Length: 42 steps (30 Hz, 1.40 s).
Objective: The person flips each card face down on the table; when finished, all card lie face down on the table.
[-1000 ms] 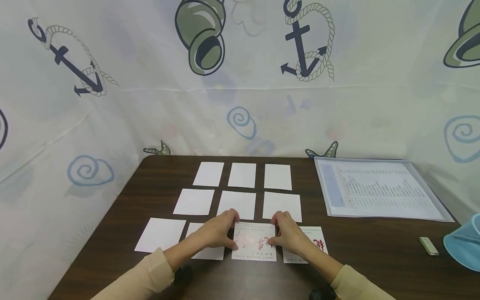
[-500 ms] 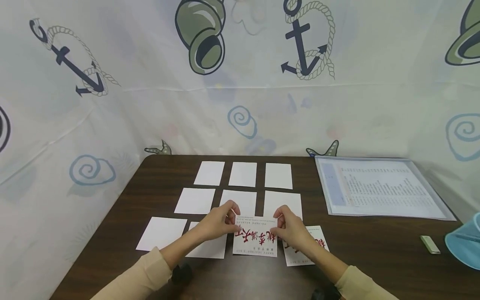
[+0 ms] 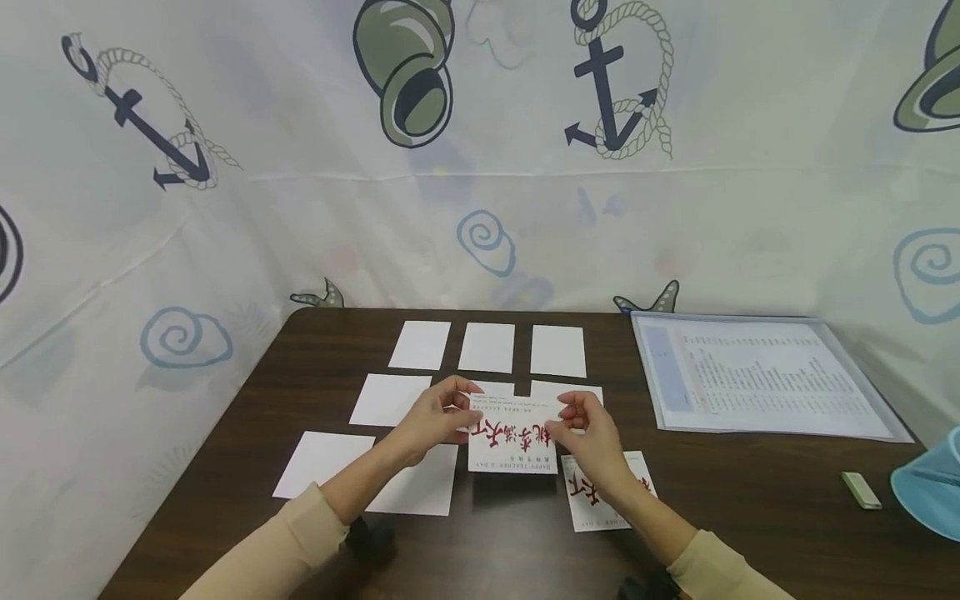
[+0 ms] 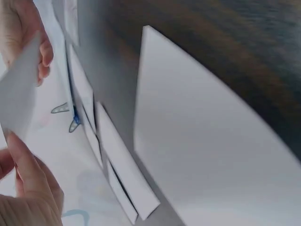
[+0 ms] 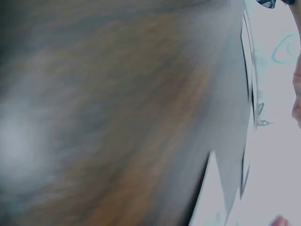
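A white card with red lettering is held up above the table, its dark shadow on the wood below. My left hand pinches the card's left edge between thumb and fingers; in the left wrist view that hand grips the card too. At the opposite edge, my right hand holds it with thumb and fingertips. A second lettered card lies under the right forearm, partly covered by it. In the right wrist view, only bits of fingers show at the edge.
Blank white cards, such as one at the front left and one at the back, lie in rows on the dark table. Towards the right are a plastic-covered printed sheet, a small pale green-edged block and a blue container.
Both hands have lifted the lettered card off the front row and moved it up and away. The second lettered card has shifted slightly and tilted on the table.
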Each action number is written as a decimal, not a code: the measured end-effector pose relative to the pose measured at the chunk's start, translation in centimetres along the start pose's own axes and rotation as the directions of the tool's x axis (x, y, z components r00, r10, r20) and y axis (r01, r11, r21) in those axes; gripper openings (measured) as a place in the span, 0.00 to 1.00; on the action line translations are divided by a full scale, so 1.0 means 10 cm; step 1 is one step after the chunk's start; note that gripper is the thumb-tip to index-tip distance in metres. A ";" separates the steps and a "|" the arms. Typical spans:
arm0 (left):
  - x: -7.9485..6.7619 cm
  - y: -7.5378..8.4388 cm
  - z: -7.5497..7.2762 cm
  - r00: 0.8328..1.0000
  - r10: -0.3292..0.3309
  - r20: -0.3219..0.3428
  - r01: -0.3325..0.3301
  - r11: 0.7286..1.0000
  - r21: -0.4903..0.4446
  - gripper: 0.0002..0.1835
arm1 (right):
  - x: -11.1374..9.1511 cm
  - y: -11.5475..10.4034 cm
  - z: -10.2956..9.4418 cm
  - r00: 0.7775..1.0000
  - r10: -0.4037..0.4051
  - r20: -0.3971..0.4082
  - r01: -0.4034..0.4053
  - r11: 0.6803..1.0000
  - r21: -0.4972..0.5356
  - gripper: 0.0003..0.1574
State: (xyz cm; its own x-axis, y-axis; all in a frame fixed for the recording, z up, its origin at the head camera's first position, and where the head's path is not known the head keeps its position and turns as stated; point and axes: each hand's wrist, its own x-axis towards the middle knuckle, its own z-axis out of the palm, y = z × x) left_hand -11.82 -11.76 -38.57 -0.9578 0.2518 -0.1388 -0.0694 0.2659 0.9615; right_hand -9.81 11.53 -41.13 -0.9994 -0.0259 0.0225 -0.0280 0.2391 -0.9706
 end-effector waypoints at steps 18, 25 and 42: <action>0.05 0.26 0.28 0.970 0.131 -0.204 -0.157 0.981 -0.117 0.16 | -0.14 -0.31 0.46 0.921 -0.389 -0.004 0.389 0.920 -0.056 0.20; 0.04 0.30 0.30 0.956 0.219 -0.196 -0.240 0.966 -0.093 0.16 | -0.13 -0.32 0.45 0.831 -0.551 -0.076 0.537 0.831 -0.146 0.19; -0.02 -0.06 0.08 0.915 0.194 -0.353 -0.161 0.979 0.122 0.27 | -0.04 -0.20 0.18 0.969 -0.200 -0.148 0.216 0.971 0.104 0.20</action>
State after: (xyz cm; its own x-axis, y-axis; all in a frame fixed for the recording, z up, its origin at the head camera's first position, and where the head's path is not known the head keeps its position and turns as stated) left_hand -11.37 -11.24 -39.32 -0.9886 -0.0464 0.1433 0.1199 0.3334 0.9351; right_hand -9.35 9.29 -39.65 -0.9654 0.0706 0.2512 -0.2412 0.1257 -0.9623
